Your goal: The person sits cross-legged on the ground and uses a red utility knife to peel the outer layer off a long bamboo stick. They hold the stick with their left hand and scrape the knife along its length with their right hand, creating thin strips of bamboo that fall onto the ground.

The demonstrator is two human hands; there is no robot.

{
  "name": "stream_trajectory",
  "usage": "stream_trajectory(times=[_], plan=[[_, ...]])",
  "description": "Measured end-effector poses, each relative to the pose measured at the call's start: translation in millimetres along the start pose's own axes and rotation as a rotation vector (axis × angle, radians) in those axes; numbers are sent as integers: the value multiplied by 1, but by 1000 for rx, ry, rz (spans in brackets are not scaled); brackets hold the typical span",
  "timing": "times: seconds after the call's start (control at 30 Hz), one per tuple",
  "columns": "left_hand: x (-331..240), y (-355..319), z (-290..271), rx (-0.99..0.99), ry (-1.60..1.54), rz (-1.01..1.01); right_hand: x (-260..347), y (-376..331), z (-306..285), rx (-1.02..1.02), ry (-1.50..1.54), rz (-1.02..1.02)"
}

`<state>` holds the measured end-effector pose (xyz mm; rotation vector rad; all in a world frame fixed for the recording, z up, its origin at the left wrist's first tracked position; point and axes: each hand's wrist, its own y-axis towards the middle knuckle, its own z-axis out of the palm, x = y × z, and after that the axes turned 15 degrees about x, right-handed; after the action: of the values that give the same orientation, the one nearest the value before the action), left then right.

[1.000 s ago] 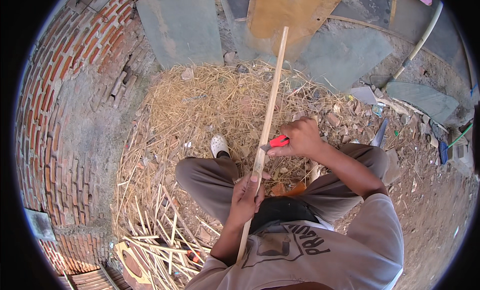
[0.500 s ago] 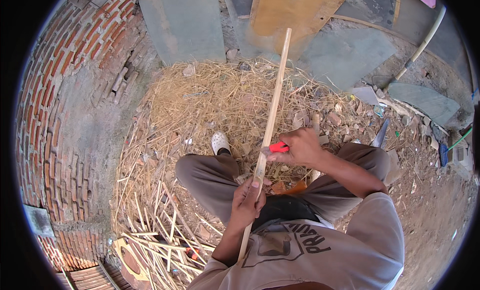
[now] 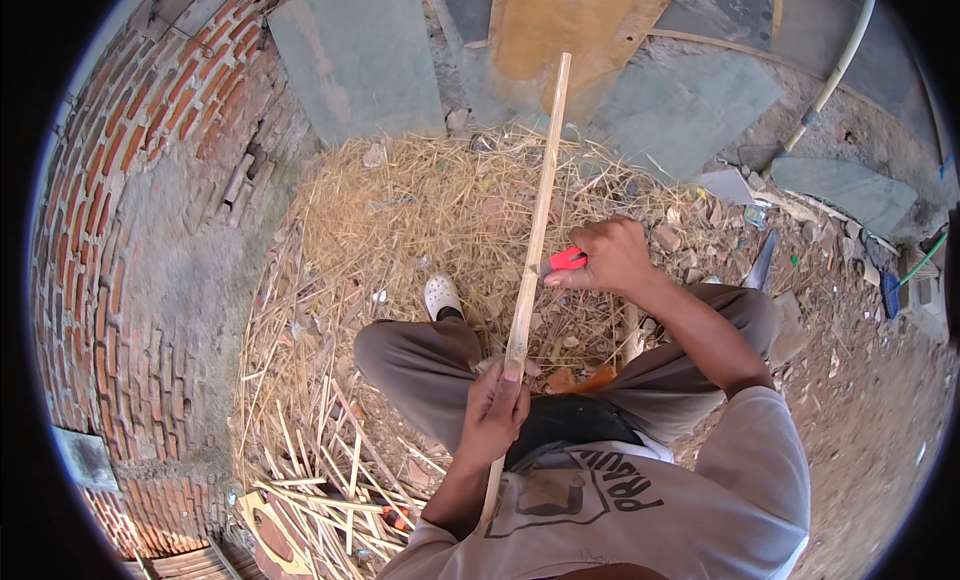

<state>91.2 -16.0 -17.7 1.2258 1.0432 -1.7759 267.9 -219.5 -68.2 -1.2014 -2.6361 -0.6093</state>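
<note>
1. The stick is held by the left hand, fingers and thumb closed around its lower part; its far end is raised well beyond both hands, and its near end is brought against the shirt, below the left hand.
2. The knife is gripped by the red handle in the closed right hand, farther out than the left hand and to its right.
3. The blade is pointed leftward from the right hand, at the right edge of the stick; whether the wood is being bitten into cannot be told.
4. The trousers are seen on both sides of the left hand, with the legs bent outward.
5. A white shoe is placed beyond the left hand, to the left of the stick.
6. Straw is strewn over the ground beyond the hands.
7. Loose strips are heaped to the left of the left hand and nearer the body.
8. Flat panels are stood well beyond both hands.
9. A brick wall is seen far left of both hands.
</note>
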Motion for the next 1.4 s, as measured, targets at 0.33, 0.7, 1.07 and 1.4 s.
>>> stream_trajectory(times=[0.33,0.7,1.07,1.4], plan=[[4,-10,9,55,-1,15,-36,7,-15,-38,-88,178],[16,-40,8,167,-73,7,-104,33,-46,-50,-105,423],[15,-75,10,279,-168,-38,-167,33,-66,-145,-110,620],[30,-67,-16,-41,-22,-164,-173,8,-65,17,149,880]])
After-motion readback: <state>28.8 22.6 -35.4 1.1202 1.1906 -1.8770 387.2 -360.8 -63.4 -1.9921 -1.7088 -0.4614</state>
